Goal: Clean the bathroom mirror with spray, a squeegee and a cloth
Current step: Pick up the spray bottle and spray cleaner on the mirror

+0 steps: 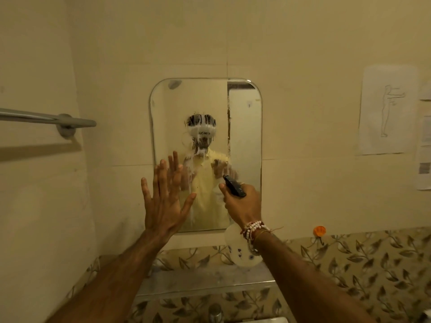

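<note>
A rounded rectangular mirror (205, 101) hangs on the cream wall, with white foam streaks running down its middle. My right hand (242, 203) grips the black trigger head of a spray bottle (242, 250), whose white body hangs below my wrist; the nozzle points at the mirror's lower right. My left hand (163, 201) is open with fingers spread, palm raised at the mirror's lower left edge. No squeegee or cloth is in view.
A metal towel bar (46, 118) juts from the left wall. A narrow shelf (205, 278) runs under the mirror, with a tap (215, 312) below. Paper sheets (384, 108) are stuck on the right wall, and an orange hook (319, 231) sits above leaf-patterned tiles.
</note>
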A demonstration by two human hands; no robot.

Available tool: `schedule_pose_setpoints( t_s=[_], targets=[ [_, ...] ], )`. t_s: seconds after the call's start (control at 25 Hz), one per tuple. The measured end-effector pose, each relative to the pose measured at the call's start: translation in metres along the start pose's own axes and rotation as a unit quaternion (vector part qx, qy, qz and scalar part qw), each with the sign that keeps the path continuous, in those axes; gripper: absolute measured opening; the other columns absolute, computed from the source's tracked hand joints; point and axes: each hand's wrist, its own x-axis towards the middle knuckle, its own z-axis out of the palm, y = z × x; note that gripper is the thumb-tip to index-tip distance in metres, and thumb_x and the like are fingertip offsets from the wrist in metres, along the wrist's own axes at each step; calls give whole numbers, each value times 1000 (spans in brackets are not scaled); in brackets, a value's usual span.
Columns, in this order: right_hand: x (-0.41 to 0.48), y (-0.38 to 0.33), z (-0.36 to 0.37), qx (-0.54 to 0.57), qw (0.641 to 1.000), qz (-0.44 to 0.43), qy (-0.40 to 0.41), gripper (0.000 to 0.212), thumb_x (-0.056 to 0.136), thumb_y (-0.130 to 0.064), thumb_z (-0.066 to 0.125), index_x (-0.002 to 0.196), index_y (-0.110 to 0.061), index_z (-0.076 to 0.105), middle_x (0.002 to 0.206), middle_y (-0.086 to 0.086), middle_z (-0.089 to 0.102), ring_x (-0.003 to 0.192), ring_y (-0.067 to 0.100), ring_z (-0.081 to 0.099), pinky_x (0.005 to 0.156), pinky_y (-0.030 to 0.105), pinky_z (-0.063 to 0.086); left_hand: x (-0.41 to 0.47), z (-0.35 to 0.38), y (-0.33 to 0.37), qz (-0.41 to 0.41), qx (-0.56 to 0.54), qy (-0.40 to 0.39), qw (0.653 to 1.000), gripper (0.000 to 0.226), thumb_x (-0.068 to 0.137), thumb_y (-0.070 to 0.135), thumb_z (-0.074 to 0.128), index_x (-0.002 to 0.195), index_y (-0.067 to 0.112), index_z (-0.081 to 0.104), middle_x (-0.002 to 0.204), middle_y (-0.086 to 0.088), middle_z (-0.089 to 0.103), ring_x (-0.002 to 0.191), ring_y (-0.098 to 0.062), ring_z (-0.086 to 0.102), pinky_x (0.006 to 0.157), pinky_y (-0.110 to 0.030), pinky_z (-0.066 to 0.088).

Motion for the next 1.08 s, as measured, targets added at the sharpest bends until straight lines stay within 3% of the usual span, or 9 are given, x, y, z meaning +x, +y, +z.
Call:
schedule_pose_setpoints(
  t_s=[0.12,0.32,0.4,0.52,0.64,0.92,1.08],
  targets=[
    [-2,-5,6,4,1000,-20,-22,36,90,-43,70,92,-7,70,73,2,66,67,22,62,58,28,51,2,-3,-10,-15,4,-4,1000,86,97,71,22,168,24,10,174,-12,-13,162,-30,-6,125,-68,3],
    [-3,1,6,12,999,-6,30,37,89,-43,71,81,-7,66,70,6,66,67,29,63,58,33,55,-3,2,-12,-8,-4,-6,1000,85,99,73,16,168,24,8,175,-14,-12,162,-29,-7,125,-68,3],
    [-3,12,1,-2,1000,7,23,39,91,-46,67,84,-8,69,76,9,71,72,30,67,65,38,58,-6,7,-8,-3,-12,-6,1000,84,100,72,16,168,24,8,175,-14,-10,162,-29,-7,125,-68,4],
    [-8,33,-11,-55,998,15,15,35,93,-57,58,81,-24,63,72,-4,64,66,17,61,58,29,44,-9,17,4,12,-33,-12,999,83,100,71,18,168,26,2,175,-14,-10,162,-32,-5,125,-68,4],
    [-14,58,-32,-138,989,14,47,39,93,-68,47,93,-31,60,71,-13,60,64,7,57,55,26,37,-16,32,27,34,-78,-19,996,81,100,69,24,167,32,-3,175,-13,-9,162,-34,-4,125,-68,2],
    [-25,117,-102,-245,964,48,92,50,91,-74,36,90,-27,51,68,-10,55,59,14,53,51,27,30,-40,84,112,67,-158,-60,983,81,100,65,36,168,27,14,176,-14,-4,162,-32,-1,126,-67,2],
    [-34,167,-165,-286,950,91,90,57,89,-75,41,97,-20,55,78,0,63,67,23,61,57,33,48,-68,119,190,108,-215,-98,966,80,101,68,31,168,28,13,175,-16,-1,162,-32,2,125,-67,3]
  ],
)
